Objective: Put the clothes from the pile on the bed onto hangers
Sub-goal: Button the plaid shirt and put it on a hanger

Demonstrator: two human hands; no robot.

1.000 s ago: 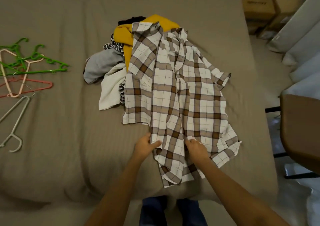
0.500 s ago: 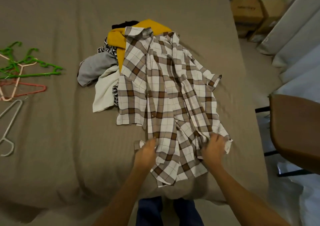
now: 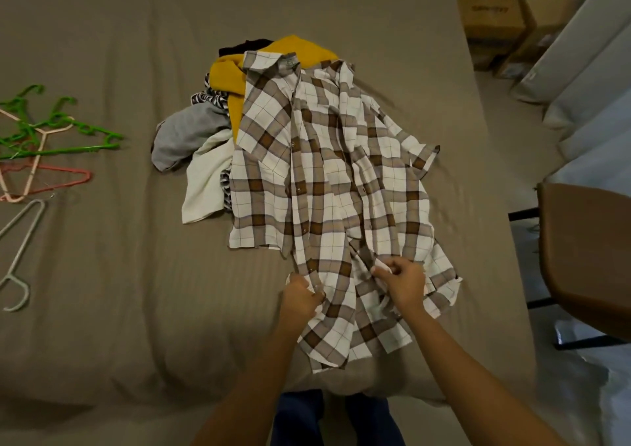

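L hand (image 3: 300,295) & R hand (image 3: 403,283) pinch plaid shirt (image 3: 327,179) front edges; R just moved inward. Hangers (image 3: 51,138), left edge, untouched.

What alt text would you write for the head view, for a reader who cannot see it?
A person's left hand and right hand each grip the lower front of a brown-and-white checked button-up shirt spread over a pile of mixed clothes on a taupe-covered bed. Green, pink and grey plastic hangers lie far to the left.

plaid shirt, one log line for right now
left hand: grips plaid shirt front edge | right hand: pinches shirt fabric | hangers: lying on bed
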